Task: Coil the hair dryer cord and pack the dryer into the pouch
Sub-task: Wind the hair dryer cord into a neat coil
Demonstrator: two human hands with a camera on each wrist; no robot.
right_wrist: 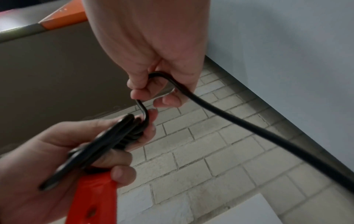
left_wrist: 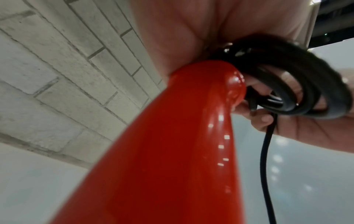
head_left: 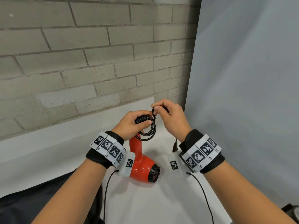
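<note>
The red hair dryer (head_left: 142,167) hangs handle-up over the white table (head_left: 161,199), its black grille end low. My left hand (head_left: 142,122) grips several loops of the black cord coil (head_left: 148,130) at the top of the handle. Just to its right, my right hand (head_left: 156,109) pinches a bend of the cord (right_wrist: 229,115) above the coil. The plug (head_left: 175,145) dangles under my right wrist. In the left wrist view the handle (left_wrist: 172,151) fills the frame with the coil (left_wrist: 306,84) beside it. The right wrist view shows my left hand (right_wrist: 57,151) around the coil (right_wrist: 107,144).
A grey brick wall (head_left: 80,62) stands close behind the table and a pale blue panel (head_left: 242,78) closes the right side. Dark fabric (head_left: 48,199) lies at the lower left. A black object (head_left: 291,212) sits at the lower right corner.
</note>
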